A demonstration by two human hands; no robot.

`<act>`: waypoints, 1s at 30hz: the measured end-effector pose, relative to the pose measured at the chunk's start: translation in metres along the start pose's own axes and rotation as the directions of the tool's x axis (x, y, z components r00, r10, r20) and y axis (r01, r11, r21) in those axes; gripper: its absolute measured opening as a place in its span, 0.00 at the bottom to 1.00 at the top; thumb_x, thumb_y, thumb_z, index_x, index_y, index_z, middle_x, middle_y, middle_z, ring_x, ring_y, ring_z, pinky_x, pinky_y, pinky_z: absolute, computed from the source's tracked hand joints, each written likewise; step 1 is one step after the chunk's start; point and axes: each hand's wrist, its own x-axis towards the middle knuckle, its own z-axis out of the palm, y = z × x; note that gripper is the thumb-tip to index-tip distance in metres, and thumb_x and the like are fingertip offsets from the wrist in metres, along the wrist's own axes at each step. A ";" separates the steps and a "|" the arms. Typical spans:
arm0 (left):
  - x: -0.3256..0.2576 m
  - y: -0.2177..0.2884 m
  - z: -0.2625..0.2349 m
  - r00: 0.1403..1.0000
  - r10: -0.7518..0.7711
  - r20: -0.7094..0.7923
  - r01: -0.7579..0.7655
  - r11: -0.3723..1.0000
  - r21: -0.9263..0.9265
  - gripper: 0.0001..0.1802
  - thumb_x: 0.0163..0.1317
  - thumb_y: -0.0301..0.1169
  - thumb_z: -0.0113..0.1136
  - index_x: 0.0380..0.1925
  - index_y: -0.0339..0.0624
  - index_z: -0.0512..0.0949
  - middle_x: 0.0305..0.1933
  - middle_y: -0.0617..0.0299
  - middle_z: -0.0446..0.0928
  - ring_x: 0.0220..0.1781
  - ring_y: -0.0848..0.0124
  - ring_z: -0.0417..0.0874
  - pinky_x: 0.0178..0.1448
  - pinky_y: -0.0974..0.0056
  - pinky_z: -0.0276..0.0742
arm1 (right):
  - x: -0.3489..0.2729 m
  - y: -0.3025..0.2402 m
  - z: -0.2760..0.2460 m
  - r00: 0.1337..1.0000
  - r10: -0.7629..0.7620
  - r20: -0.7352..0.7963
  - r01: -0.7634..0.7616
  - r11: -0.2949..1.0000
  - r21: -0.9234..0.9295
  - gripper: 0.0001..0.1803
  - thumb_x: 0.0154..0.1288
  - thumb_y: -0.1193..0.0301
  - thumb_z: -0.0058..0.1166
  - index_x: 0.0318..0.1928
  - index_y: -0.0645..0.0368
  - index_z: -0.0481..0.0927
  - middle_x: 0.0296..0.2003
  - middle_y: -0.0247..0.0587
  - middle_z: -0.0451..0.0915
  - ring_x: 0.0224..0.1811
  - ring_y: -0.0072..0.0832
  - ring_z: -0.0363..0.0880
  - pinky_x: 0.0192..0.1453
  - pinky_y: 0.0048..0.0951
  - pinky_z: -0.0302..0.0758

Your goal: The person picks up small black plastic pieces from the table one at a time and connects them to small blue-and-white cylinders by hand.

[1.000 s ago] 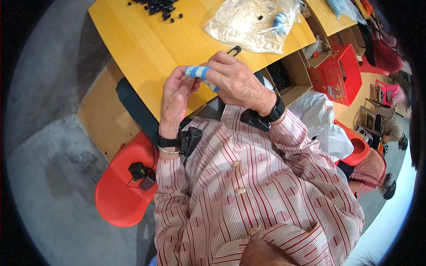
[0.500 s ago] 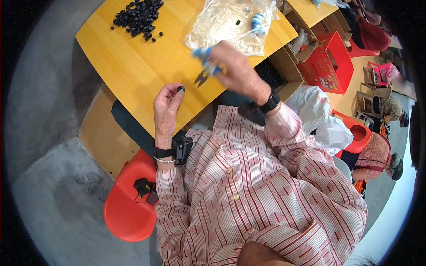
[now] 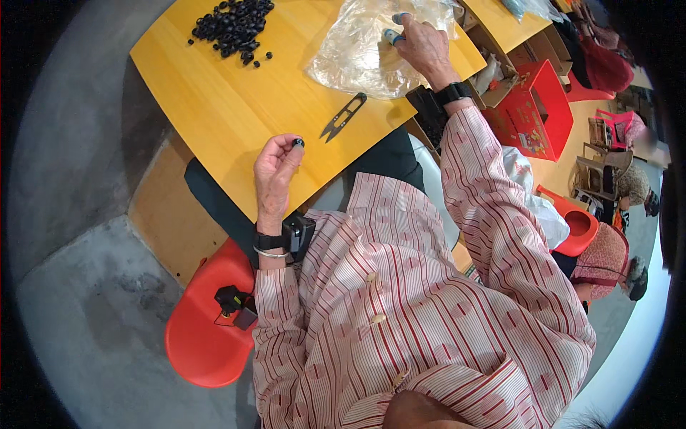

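A small black rubber ring (image 3: 298,142) is pinched by the left hand (image 3: 275,171) fingers above the yellow wooden surface (image 3: 236,100); the clear plastic bag (image 3: 371,46) is pressed by the right hand (image 3: 423,44) (fingers spread), black metal snips (image 3: 343,116) between.

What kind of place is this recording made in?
Probably a small workshop or home piecework spot. A yellow table holds a heap of small black rings, thread snips and a clear plastic bag. Open cardboard boxes and red plastic chairs stand on a concrete floor.

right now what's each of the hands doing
Left hand: pinching a small black ring.
Right hand: on the plastic bag, fingers curled; whether it grips cannot be told.
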 end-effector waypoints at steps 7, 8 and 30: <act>0.000 -0.001 0.000 1.000 -0.003 -0.015 0.003 1.000 0.010 0.10 0.59 0.24 0.58 0.41 0.36 0.75 0.34 0.69 0.71 0.33 0.83 0.69 0.38 0.78 0.66 | 0.007 0.001 0.018 0.995 0.065 0.071 -0.065 0.998 0.009 0.13 0.54 0.67 0.53 0.40 0.56 0.77 0.32 0.48 0.82 0.43 0.46 0.78 0.45 0.50 0.67; 0.000 -0.001 0.001 1.000 -0.001 -0.014 0.002 1.000 0.005 0.10 0.59 0.24 0.59 0.41 0.36 0.75 0.34 0.69 0.72 0.33 0.83 0.69 0.38 0.78 0.67 | 0.008 0.002 0.021 0.996 0.055 0.073 -0.057 0.998 0.017 0.13 0.54 0.67 0.53 0.40 0.56 0.77 0.32 0.48 0.82 0.43 0.46 0.78 0.45 0.50 0.67; 0.000 -0.002 -0.001 1.000 0.010 -0.025 -0.010 1.000 -0.015 0.11 0.59 0.25 0.59 0.41 0.36 0.75 0.34 0.68 0.72 0.34 0.81 0.71 0.40 0.77 0.67 | 0.001 0.029 0.016 0.997 -0.009 -0.074 0.017 0.994 0.105 0.10 0.59 0.66 0.48 0.38 0.57 0.70 0.28 0.49 0.79 0.34 0.49 0.77 0.36 0.46 0.70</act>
